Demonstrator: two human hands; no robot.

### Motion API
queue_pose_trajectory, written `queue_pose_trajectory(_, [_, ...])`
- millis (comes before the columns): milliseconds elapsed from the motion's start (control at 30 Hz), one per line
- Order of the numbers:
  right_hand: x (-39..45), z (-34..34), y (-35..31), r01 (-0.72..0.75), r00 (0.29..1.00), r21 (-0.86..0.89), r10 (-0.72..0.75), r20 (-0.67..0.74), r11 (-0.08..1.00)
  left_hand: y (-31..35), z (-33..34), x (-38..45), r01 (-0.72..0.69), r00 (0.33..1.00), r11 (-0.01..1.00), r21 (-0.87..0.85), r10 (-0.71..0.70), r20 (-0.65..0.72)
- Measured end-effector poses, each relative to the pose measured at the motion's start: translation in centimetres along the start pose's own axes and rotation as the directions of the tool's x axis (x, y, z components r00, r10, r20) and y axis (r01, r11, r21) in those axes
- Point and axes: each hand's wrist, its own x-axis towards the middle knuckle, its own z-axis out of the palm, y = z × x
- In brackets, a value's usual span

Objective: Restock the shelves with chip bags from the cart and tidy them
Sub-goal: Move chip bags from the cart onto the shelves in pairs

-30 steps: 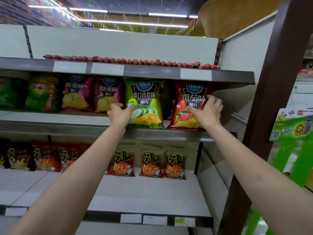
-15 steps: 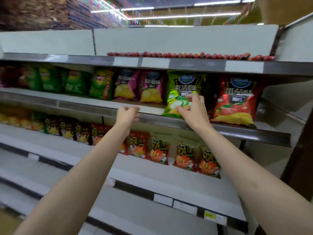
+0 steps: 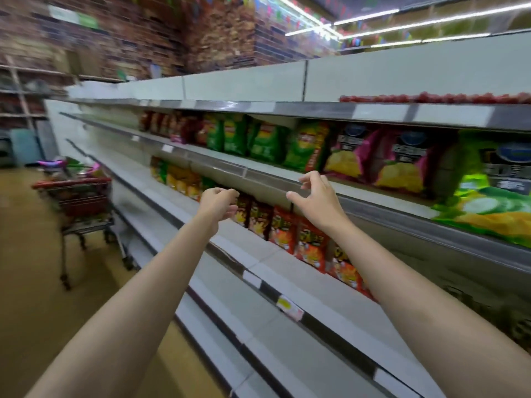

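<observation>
Bare left hand [image 3: 219, 203] fingers curled, empty | right hand [image 3: 314, 200] fingers spread, empty, near shelf edge [image 3: 270, 179]

We see a bright aisle lit by ceiling tube lights [image 3: 431, 23], everything smeared by motion blur (worst at left), with wide-angle bending toward the edges.

A brick wall [image 3: 120, 38] closes the far end of the aisle. The floor [image 3: 26, 268] is tan. Strip lights [image 3: 431, 21] and coloured bunting run along the ceiling. All is motion-blurred.
</observation>
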Motion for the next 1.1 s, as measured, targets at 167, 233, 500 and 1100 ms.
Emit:
queue_pose_trajectory(167, [4.4,9.2,-4.9,0.05,0.993,0.067,-0.056,0.101,0.997,-1.9,-9.1,4.7,0.037,0.994,0.999,0.037,-0.033,-0.107])
queue_pose_trajectory(233, [6.2,13.1,-6.9,0.078,0.987,0.081,-0.088,0.131,0.994,-2.7,-12.9,7.1,0.054,0.984,0.999,0.005,-0.053,-0.168])
queue_pose_trajectory(500, [12.5,28.5,-15.5,0.11,0.955,0.161,-0.149,0.256,0.981,-5.6,-27.8,14.5,0.093,0.925,0.985,-0.145,-0.139,-0.353])
queue_pose_trajectory(1100, [22.3,55.8,-28.0,0.126,0.858,0.331,-0.27,0.437,0.935,-9.8,-49.0,25.2,0.089,0.705,0.968,-0.233,-0.227,-0.672])
